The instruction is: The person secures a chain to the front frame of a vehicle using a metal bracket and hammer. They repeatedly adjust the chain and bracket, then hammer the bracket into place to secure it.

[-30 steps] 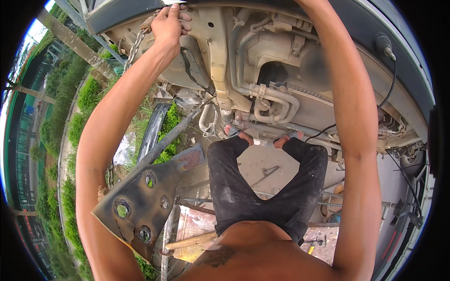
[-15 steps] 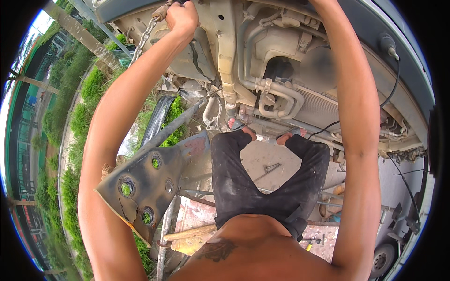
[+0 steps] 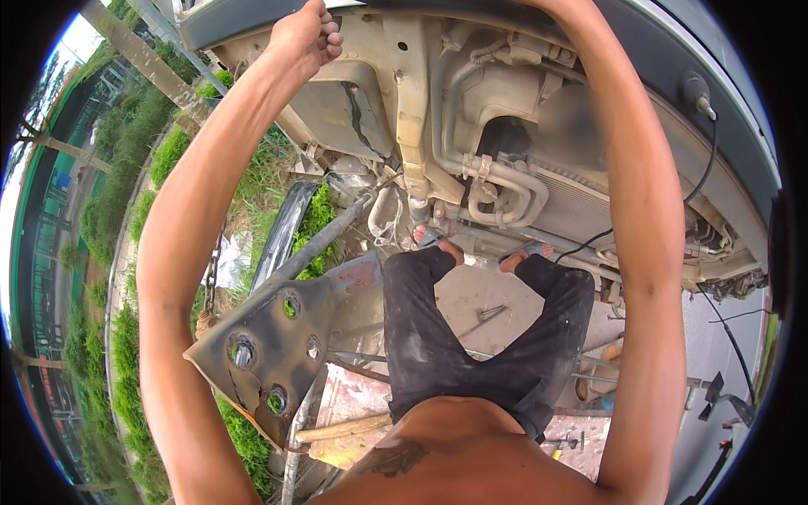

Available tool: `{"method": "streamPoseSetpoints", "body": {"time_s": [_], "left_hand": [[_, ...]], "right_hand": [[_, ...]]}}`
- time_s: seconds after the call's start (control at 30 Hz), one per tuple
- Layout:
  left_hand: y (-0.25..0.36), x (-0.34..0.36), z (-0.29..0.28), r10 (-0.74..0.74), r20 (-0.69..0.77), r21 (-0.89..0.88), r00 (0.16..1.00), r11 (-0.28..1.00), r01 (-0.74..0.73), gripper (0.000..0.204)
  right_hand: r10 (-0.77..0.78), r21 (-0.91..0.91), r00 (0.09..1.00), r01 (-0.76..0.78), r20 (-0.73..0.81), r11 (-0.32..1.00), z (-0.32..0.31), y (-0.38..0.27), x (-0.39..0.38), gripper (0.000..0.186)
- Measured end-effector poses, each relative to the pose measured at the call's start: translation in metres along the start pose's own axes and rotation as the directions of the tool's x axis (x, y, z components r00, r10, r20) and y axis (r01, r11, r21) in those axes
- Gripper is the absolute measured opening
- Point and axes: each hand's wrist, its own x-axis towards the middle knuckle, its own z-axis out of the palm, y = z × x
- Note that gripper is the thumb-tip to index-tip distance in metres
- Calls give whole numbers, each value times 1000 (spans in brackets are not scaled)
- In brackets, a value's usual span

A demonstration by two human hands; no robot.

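Observation:
My left hand (image 3: 305,38) is raised at the top left, by the lower edge of a dark vehicle panel (image 3: 231,25). Its fingers are curled in; whatever they may grip is hidden. At the upper rim only the base of my right hand (image 3: 555,5) shows, against the same panel, its fingers cut off by the picture's edge. Beside my left forearm hangs a rusty chain (image 3: 213,268), partly behind the arm. A bent metal plate with round holes (image 3: 273,345) stands just right of that forearm, on a grey pipe (image 3: 316,244).
Ahead is the vehicle's exposed front: a beige upright beam (image 3: 410,93), curved pipes (image 3: 513,206) and a finned radiator (image 3: 576,198). A black cable (image 3: 709,160) hangs at the right. A wooden handle (image 3: 345,422) and a thin metal rod (image 3: 484,318) lie below. Grass grows at left.
My left hand has come off the chain's upper end and turned, fingers curled. The chain now hangs lower, behind the left forearm. My right arm has barely moved.

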Motion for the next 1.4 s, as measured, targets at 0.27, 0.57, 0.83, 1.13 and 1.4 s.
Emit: {"method": "streamPoseSetpoints", "body": {"time_s": [0.27,0.57,0.83,1.13,1.4], "left_hand": [[120,-19,-58,156,-219,120,963,984,-132,25],[62,-9,-46,572,627,753,528,-271,-600,33],[64,2,-28,313,607,773,730,-446,-451,26],[83,38,-59,192,754,651,628,-341,-678,29],[79,20,-54,328,598,798,731,-329,-505,30]], "right_hand": [[38,56,994,-44,101,997,-14,-8,-7,38],[20,1,996,-20,83,1000,-2,8,-2,37],[37,88,996,-44,83,995,-1,-6,-2,39],[61,92,998,-62,12,994,-6,1,-3,39],[76,138,996,-83,52,987,-6,-3,-3,38]]}}
